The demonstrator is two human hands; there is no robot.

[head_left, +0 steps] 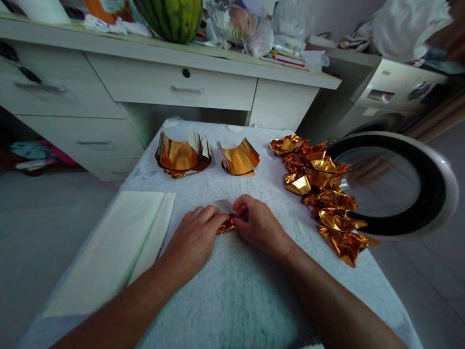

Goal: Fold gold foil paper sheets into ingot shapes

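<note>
My left hand (198,232) and my right hand (256,220) meet at the middle of the white-covered table (236,291). Both have their fingers pinched on a small piece of gold foil paper (227,225), folded between them; most of it is hidden by the fingers. Two curled stacks of flat gold foil sheets (181,156) (240,159) lie at the far side of the table. A row of several folded gold foil pieces (321,189) runs along the right edge.
A pale cream folded sheet (119,247) lies at the table's left. Behind the table stands a white desk with drawers (174,87), with a watermelon (170,17) and clutter on top. A washing machine's open round door (395,186) is close on the right.
</note>
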